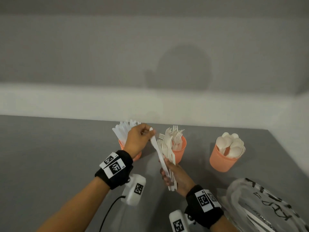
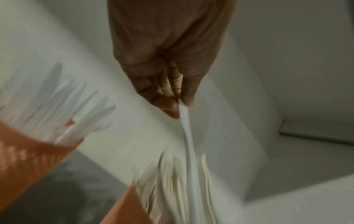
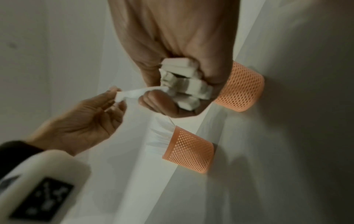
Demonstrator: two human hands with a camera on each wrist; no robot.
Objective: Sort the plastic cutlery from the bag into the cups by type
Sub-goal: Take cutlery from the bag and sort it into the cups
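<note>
Three orange mesh cups stand in a row on the grey table: a knife cup (image 1: 121, 144) partly behind my left hand, a fork cup (image 1: 181, 148), and a spoon cup (image 1: 224, 158). My right hand (image 1: 167, 176) grips a bundle of white cutlery (image 1: 172, 164) by the handles, in front of the fork cup. My left hand (image 1: 149, 131) pinches the top end of one white knife (image 1: 157, 148) whose lower end is still in that bundle. The left wrist view shows the pinch on the knife (image 2: 188, 136); the right wrist view shows the bundle's handle ends (image 3: 184, 81).
The clear plastic bag (image 1: 267, 206) with black writing lies at the front right, with more white cutlery inside. A white wall runs close behind the cups. The table's right edge (image 1: 287, 158) lies just past the spoon cup. Bare grey table (image 1: 50, 156) stretches to the left.
</note>
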